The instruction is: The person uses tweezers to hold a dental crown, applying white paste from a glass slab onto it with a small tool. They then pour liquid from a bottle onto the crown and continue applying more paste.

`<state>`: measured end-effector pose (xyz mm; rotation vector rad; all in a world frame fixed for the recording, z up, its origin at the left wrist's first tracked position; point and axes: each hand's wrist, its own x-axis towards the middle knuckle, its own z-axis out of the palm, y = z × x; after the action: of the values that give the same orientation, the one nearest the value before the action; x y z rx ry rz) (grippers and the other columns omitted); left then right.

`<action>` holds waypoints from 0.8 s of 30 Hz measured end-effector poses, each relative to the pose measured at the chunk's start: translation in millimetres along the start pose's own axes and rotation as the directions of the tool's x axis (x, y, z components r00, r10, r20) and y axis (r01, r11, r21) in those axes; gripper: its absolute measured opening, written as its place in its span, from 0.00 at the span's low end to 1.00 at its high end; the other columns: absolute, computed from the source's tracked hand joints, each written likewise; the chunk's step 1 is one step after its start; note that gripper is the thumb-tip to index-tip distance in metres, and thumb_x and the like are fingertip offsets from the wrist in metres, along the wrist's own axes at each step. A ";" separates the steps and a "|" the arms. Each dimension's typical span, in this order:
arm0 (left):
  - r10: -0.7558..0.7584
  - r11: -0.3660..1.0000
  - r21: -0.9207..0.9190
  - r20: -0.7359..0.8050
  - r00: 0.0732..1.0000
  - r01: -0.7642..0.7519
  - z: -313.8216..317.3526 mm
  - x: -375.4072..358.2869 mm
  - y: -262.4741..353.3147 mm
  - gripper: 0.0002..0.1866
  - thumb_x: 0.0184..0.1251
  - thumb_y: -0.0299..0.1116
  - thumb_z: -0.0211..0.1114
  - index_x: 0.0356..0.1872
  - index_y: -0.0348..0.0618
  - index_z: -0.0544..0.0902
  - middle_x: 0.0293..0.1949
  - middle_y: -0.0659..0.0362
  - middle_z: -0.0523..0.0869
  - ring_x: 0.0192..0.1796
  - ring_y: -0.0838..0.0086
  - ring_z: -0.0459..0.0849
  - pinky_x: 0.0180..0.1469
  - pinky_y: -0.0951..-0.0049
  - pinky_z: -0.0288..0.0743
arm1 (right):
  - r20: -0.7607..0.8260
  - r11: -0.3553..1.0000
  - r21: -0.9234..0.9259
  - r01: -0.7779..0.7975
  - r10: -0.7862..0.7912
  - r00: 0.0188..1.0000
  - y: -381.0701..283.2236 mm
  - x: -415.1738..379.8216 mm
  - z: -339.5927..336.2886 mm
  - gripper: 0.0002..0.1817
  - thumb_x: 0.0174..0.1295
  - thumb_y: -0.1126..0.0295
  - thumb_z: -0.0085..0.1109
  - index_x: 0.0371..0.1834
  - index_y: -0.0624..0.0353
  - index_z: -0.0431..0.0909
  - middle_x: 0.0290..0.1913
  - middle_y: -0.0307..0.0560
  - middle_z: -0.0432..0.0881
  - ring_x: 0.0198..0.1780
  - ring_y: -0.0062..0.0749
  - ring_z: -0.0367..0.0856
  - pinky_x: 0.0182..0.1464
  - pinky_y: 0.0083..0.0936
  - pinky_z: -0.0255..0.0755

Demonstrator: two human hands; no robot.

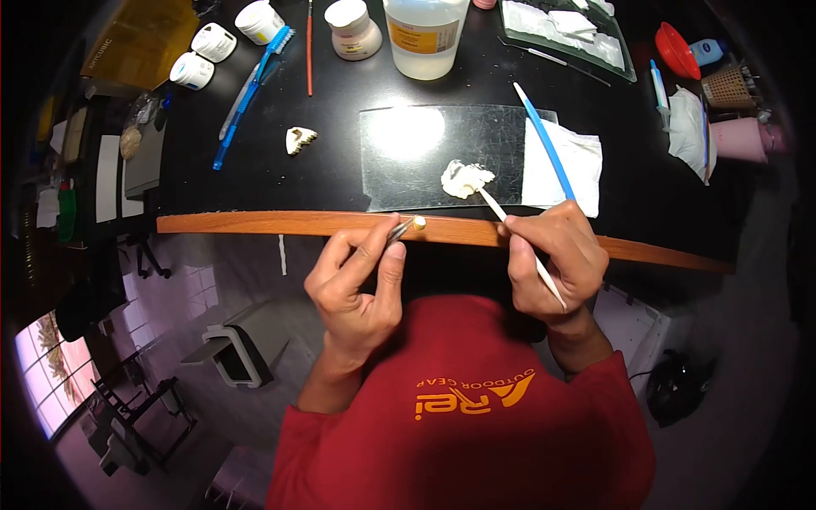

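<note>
Near the wooden table edge, my left hand (361, 285) pinches a small metal clamp or tweezers (399, 229), whose tip holds a tiny whitish-yellow piece (419, 223). My right hand (557, 259) grips a thin white-handled brush or tool (497, 206); its tip touches a white paste mound (466, 179) on a glass plate (399, 174). Just right of the plate, partly over it, lies a white tissue (582, 161). A blue pen-like tool (544, 140) rests across the tissue, its lower end beside my right hand. A small toothed cream model (299, 140) stands left of the plate.
Along the back are white jars (214, 42), a lidded jar (353, 32), a tub of clear liquid (425, 42) and a tray of white pieces (569, 30). Blue toothbrushes (246, 102) and a red stick (310, 51) lie left. A red bowl (676, 51) sits right.
</note>
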<state>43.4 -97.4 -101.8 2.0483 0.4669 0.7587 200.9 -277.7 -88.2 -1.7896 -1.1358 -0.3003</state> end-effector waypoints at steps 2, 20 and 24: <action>-0.024 0.998 0.053 0.057 0.998 0.021 -5.3 9.9 10.1 0.15 0.69 0.17 0.74 0.55 0.33 0.93 0.35 0.52 0.90 0.33 0.71 0.88 0.39 0.74 0.79 | -0.001 1.000 -0.004 -0.002 0.002 1.000 3.6 -2.2 0.8 0.12 0.52 0.86 0.67 0.39 0.65 0.91 0.30 0.44 0.89 0.27 0.32 0.78 0.31 0.27 0.70; 0.071 0.989 0.113 0.168 0.983 -0.091 -10.9 30.9 3.3 0.10 0.66 0.19 0.74 0.47 0.34 0.92 0.32 0.53 0.88 0.33 0.61 0.88 0.39 0.65 0.81 | 0.086 0.962 0.272 0.024 -0.049 0.995 0.6 3.7 3.2 0.13 0.52 0.82 0.70 0.41 0.61 0.95 0.29 0.38 0.91 0.28 0.24 0.79 0.30 0.21 0.72; 0.070 0.988 0.125 0.178 0.982 -0.093 -12.4 30.9 2.6 0.10 0.66 0.19 0.74 0.47 0.34 0.92 0.32 0.52 0.88 0.32 0.61 0.88 0.38 0.65 0.81 | 0.107 0.967 0.249 0.050 -0.078 0.991 -1.5 4.1 3.7 0.13 0.51 0.82 0.70 0.40 0.60 0.95 0.28 0.37 0.90 0.28 0.25 0.78 0.30 0.21 0.71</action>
<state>58.2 -73.5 -83.8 2.2469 0.3437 0.6046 200.9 -272.3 -86.7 -1.5692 -1.2571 -0.0882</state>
